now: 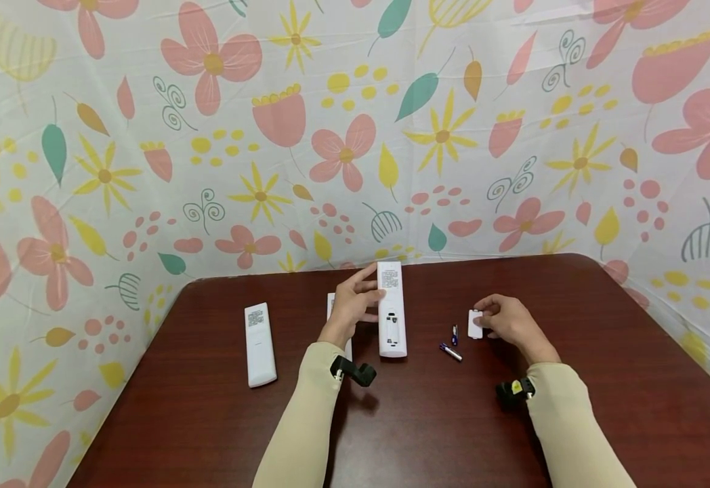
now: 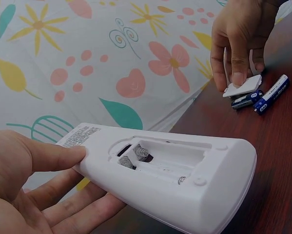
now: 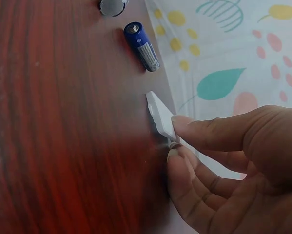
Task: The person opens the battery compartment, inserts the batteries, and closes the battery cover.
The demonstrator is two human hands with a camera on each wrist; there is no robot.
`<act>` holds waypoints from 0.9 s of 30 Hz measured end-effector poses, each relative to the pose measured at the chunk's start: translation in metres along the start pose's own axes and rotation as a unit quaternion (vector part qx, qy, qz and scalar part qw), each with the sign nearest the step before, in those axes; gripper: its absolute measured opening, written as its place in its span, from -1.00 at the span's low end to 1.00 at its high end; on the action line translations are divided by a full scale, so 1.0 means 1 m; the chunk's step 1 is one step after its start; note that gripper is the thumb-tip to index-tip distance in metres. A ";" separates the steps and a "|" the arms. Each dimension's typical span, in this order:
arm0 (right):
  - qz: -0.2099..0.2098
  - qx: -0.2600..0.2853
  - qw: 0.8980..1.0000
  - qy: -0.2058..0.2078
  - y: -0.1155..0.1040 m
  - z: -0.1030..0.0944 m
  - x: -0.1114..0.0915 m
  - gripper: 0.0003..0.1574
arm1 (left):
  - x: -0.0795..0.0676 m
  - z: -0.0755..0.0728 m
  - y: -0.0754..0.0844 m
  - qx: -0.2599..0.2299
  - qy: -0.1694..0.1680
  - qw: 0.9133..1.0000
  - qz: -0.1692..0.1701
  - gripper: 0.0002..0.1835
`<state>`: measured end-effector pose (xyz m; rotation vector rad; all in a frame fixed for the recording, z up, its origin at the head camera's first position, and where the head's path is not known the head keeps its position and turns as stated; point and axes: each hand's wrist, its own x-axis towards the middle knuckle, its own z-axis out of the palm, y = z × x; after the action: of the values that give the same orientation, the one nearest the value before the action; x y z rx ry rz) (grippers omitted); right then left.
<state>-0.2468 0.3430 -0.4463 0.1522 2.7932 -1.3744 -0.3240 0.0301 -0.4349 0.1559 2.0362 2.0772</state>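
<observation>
My left hand (image 1: pixel 350 305) grips a white remote control (image 1: pixel 391 298) by its side, thumb on the back face. Its battery compartment (image 2: pixel 165 161) lies uncovered, with springs and contacts visible and no batteries inside. Over to the right, my right hand (image 1: pixel 507 320) pinches a small white battery cover (image 3: pixel 160 116) between thumb and fingers, low over the table. Two blue-and-white batteries lie just left of the cover: one battery (image 1: pixel 454 334) close to it, the other battery (image 1: pixel 450 352) slanted nearer to me.
A second white remote (image 1: pixel 260 346) lies face down on the left of the dark red wooden table (image 1: pixel 428 434). Another white remote (image 1: pixel 348 349) is partly hidden beneath my left hand and wrist. A flower-patterned cloth (image 1: pixel 343 203) hangs behind the table.
</observation>
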 end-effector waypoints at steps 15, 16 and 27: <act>-0.009 0.000 1.000 0.028 -0.002 -0.001 -0.002 -0.60 | 0.000 0.001 -0.001 0.007 0.006 1.000 0.000 -0.36; -0.011 -0.002 0.999 0.030 -0.003 -0.002 -0.002 -0.60 | 0.000 0.001 -0.001 0.006 0.006 1.000 0.000 -0.36; -0.024 -0.023 0.999 -0.021 -0.032 0.002 -0.010 -0.66 | -0.001 0.001 0.000 0.006 0.005 1.000 -0.002 -0.36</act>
<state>-0.2405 0.3214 -0.4209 0.0548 2.8099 -1.3050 -0.3231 0.0312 -0.4346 0.1436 2.0537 2.0693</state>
